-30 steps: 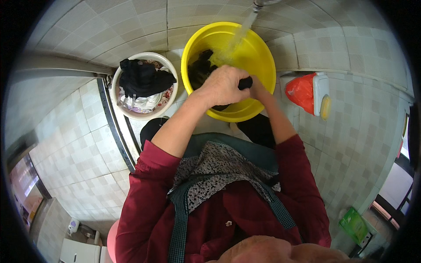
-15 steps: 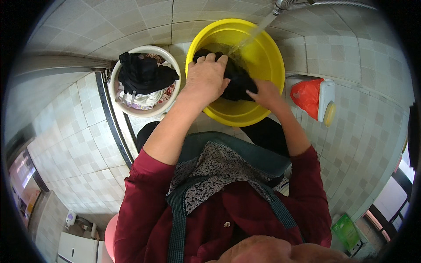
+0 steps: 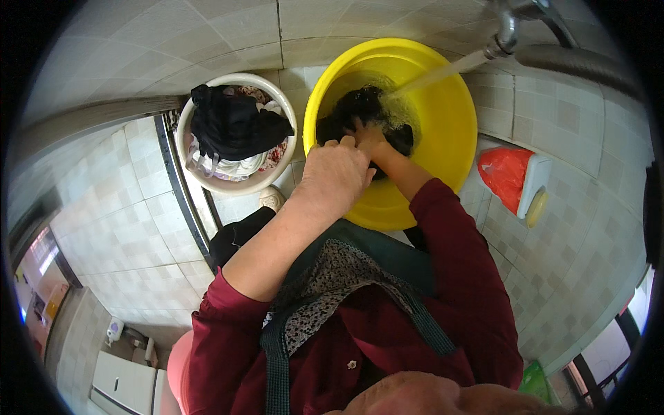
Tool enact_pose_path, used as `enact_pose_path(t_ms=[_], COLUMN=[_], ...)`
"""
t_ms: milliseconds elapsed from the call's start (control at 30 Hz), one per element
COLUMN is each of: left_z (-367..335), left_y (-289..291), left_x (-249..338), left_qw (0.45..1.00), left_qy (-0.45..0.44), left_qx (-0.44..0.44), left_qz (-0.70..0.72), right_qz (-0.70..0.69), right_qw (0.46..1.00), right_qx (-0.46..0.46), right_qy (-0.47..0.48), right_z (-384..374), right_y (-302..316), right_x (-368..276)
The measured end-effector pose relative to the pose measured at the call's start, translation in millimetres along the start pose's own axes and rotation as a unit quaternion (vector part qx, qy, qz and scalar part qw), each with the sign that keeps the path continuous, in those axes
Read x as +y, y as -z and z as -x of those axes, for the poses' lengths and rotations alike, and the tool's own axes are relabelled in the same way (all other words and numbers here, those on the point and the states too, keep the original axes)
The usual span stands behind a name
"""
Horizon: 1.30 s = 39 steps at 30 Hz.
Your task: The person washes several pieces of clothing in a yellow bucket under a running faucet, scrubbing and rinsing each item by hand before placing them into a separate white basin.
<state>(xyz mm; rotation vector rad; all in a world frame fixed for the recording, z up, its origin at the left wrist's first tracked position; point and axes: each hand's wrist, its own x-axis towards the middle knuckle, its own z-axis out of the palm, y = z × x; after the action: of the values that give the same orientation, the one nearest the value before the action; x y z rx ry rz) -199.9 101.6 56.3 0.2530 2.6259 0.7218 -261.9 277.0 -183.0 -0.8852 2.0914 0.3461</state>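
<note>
A soaked black garment (image 3: 360, 105) lies in the water of a yellow basin (image 3: 453, 149). My left hand (image 3: 337, 173) is over the basin's near left part, its fingers curled down round the garment's near edge; their tips are hidden. Reaching in from the right, my right hand (image 3: 370, 137) presses on the garment with its fingers apart, just beyond the left one. A stream of water from the tap (image 3: 507, 36) falls into the basin beside the cloth and stirs up bubbles.
Left of the basin stands a white tub (image 3: 293, 149) heaped with clothes, a black garment (image 3: 238, 128) on top. A red plastic bag (image 3: 503, 174) is at the right, beside a pale holder. Tiled walls close in behind and to the right.
My right hand has moved left from the garment's right end to its middle, close to my left hand. The garment sits lower in the water. The view has shifted.
</note>
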Motion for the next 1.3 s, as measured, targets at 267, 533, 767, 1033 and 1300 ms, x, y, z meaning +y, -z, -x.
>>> enact_pose_path(t_ms=[267,533,767,1033,1300], left_z=[-4.1,-12.9,-5.6,-12.3,-14.8], left_y=[-1.4,-4.6,-3.1,-9.6,-10.8], left_x=[0.5,4.5,20.6,13.6,18.3], left_qw=[1.0,1.0,0.998,0.996,0.998], left_qy=[0.006,-0.008,-0.024,-0.022,-0.027], left_qx=[0.002,-0.011,-0.055,-0.085,-0.06], left_qz=[-0.008,0.012,0.025,-0.013,0.0], right_qz=[-0.054,-0.226,-0.266,-0.046,-0.194], right_qw=[0.989,0.954,0.953,0.998,0.972], right_qx=[-0.011,-0.054,0.083,-0.001,0.13], right_qy=[-0.14,-0.191,-0.122,-0.051,0.007], right_z=[-35.0,23.6,125.3,10.5,-38.0], right_y=[17.4,37.8,112.4,19.2,3.7], right_x=[39.1,97.1,45.1,-12.1,41.7])
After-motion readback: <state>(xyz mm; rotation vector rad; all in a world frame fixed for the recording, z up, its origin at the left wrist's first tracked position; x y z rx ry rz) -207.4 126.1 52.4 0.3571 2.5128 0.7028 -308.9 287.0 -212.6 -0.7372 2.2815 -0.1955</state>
